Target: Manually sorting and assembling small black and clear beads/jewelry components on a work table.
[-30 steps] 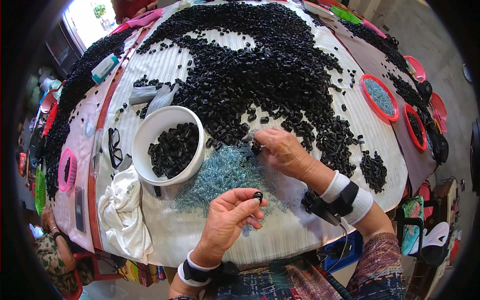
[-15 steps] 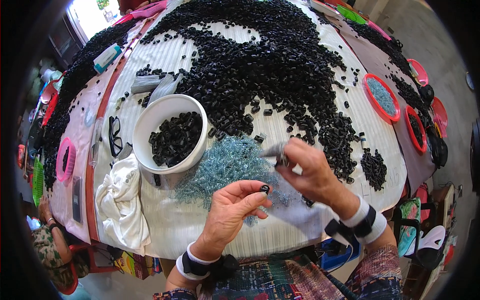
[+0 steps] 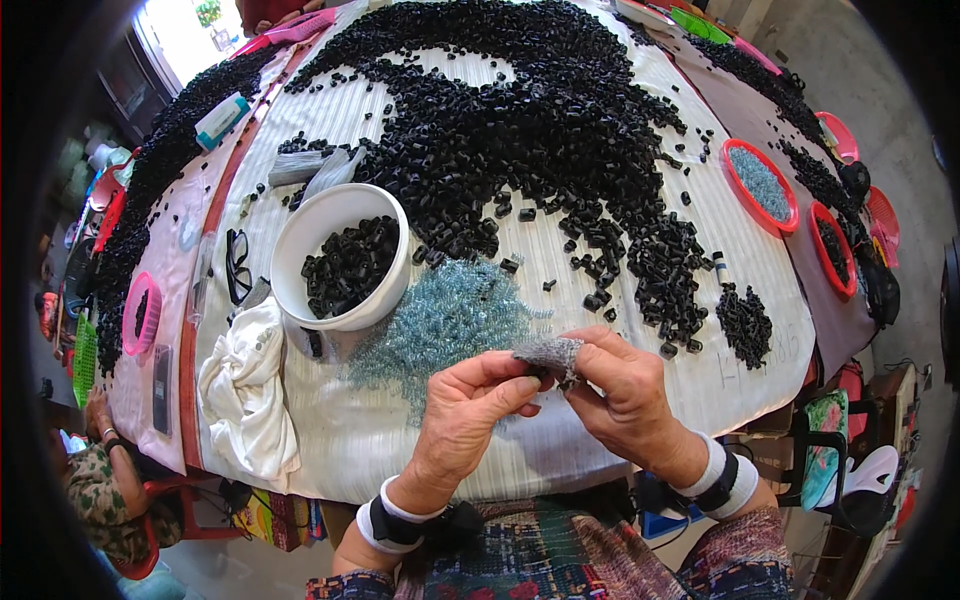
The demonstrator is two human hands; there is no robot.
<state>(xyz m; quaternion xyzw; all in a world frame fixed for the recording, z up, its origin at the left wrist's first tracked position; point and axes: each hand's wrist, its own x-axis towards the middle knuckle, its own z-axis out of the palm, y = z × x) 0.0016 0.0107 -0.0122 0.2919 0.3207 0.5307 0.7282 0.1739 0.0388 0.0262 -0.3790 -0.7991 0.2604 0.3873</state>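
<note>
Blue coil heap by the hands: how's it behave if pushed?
The blue coil heap would probably spread rather than slide as one block, since it is many small loose pieces thinning out at the edges. Single coils are likely light, being thin and wiry. Some may snag on each other, as they lie jumbled together.

Wristbands [image 3: 745, 488]: white, overlaid by black straps [image 3: 398, 527]
Sleeves [image 3: 742, 550]: woven in mixed colours
Garment front [image 3: 540, 550]: patterned in dark multicoloured checks

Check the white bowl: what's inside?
The white bowl holds a heap of small black parts. Only the top ones show; the lower layers, and whatever lies beneath them, are covered and can't be seen.
</note>
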